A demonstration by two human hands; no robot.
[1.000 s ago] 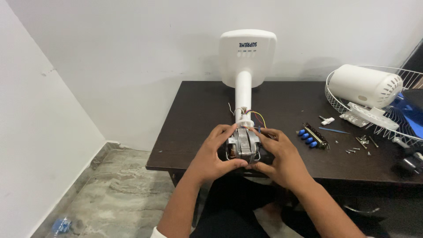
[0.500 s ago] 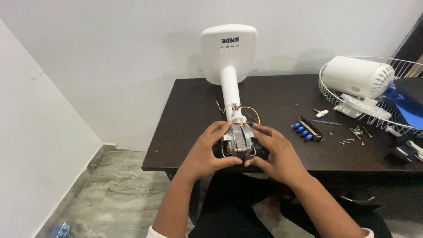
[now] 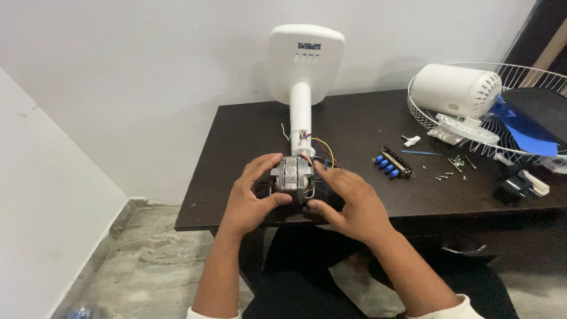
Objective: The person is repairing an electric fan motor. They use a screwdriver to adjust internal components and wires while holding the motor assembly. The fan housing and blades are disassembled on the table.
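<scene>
Near the dark wooden table's (image 3: 236, 127) front edge, the left hand (image 3: 251, 198) and right hand (image 3: 348, 204) clasp a bare grey metal fan motor (image 3: 292, 175) — probably heavy, rigid; thin coloured wires (image 3: 322, 150) look fragile — hold the laminated sides.

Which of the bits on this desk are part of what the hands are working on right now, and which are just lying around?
In hand:
- fan motor, gripped by left hand and right hand
- coloured wires
- white fan stand lying on the desk

Lying about:
- blue-button switch block
- loose screws
- white motor cover
- wire grille
- blue blade
</scene>
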